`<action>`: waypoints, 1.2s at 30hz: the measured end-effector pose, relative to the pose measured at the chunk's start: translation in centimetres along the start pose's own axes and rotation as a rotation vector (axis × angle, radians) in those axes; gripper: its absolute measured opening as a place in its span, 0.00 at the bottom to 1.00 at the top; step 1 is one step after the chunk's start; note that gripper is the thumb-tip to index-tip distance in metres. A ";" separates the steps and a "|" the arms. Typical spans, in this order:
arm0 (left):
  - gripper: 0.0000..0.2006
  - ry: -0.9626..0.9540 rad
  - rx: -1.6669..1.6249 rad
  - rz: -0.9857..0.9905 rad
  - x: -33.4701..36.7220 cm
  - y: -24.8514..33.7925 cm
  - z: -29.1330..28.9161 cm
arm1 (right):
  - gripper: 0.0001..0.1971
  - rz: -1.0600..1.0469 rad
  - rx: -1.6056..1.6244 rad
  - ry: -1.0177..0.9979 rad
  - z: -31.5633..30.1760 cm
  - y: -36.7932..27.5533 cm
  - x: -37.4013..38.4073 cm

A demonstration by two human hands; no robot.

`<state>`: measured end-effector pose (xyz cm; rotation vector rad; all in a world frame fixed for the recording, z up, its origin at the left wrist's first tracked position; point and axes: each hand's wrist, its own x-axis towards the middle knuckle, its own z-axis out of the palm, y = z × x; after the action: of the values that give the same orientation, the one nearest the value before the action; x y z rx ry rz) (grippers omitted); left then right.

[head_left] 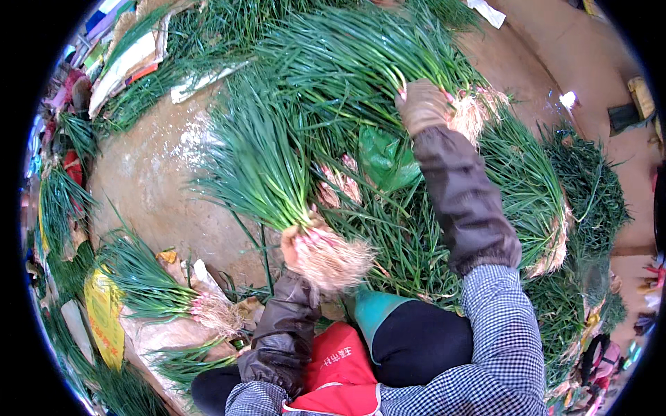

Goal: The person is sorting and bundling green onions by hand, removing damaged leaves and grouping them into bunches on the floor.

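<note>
My left hand (290, 248) is closed round a bunch of scallions (274, 177), held just above the roots. Its green leaves fan up and away, and its pale roots (333, 258) hang to the right, slightly blurred. Farther off and to the right, my gloved right hand (424, 107) grips scallions at the root end of a large pile (354, 59). Pink-white stems and a tuft of roots (473, 114) show beside its fingers. Between the hands, a small group of scallion bulbs (340, 182) lies next to a green plastic bag (386, 158).
More scallions (524, 184) lie in a heap on the right. At lower left, a bunch (170, 291) rests on brown sacking (149, 336), near a yellow bag (104, 319). Wet concrete floor (159, 180) shows on the left. My knee (420, 340) is bent close below.
</note>
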<state>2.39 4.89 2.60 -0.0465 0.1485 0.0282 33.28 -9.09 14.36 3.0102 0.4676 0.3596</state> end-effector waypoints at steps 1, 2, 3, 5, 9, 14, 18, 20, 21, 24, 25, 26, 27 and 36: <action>0.24 0.035 -0.025 0.069 -0.1 -2.3 0.4 | 0.16 -0.080 -0.089 0.249 2.8 2.2 -2.1; 0.27 0.014 -0.046 0.090 -0.8 -2.7 0.2 | 0.17 -0.102 0.020 0.265 2.8 1.3 -5.0; 0.26 -0.012 -0.064 0.081 -0.9 -3.3 0.2 | 0.18 -0.124 0.116 0.278 2.8 0.9 -7.9; 0.24 0.106 0.064 0.044 -1.5 -2.8 -0.9 | 0.16 -0.079 0.455 -0.163 -1.4 -1.9 -15.1; 0.23 0.015 0.060 -0.090 -0.8 -3.6 -2.2 | 0.16 -0.457 0.580 -0.365 0.0 -2.2 -24.4; 0.22 0.091 0.054 -0.086 -1.9 -3.7 -1.0 | 0.19 -0.655 0.452 -0.708 -1.0 -3.5 -24.5; 0.23 0.106 0.043 -0.105 -2.6 -3.9 -2.2 | 0.19 -0.885 0.639 -0.832 4.0 -1.0 -22.4; 0.25 0.168 0.099 -0.135 -3.0 -3.6 -3.0 | 0.20 -0.349 0.746 -1.064 3.8 -1.8 -19.9; 0.25 0.116 0.115 -0.154 -2.9 -3.6 -3.3 | 0.19 -0.320 0.948 -0.939 4.7 -2.8 -20.1; 0.26 0.241 0.108 -0.129 -3.1 -4.3 -3.3 | 0.17 -0.546 1.005 -0.576 8.1 -5.2 -20.4; 0.26 0.202 0.103 -0.141 -3.3 -4.2 -3.5 | 0.16 -0.676 0.933 -0.460 8.8 -5.9 -20.3; 0.26 0.163 0.098 -0.154 -3.4 -4.2 -3.7 | 0.15 -0.576 0.748 -0.483 9.3 -6.4 -20.8; 0.26 0.123 0.092 -0.169 -3.4 -4.3 -4.0 | 0.15 -0.324 0.806 -0.589 9.7 -6.6 -21.4; 0.17 0.369 0.191 -0.218 -3.1 -5.4 -5.5 | 0.15 0.046 0.707 -0.665 10.3 -8.6 -21.7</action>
<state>-1.28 -0.84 -2.15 0.1236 0.5131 -0.2133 13.20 -7.92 -1.31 3.4795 0.5326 -0.9862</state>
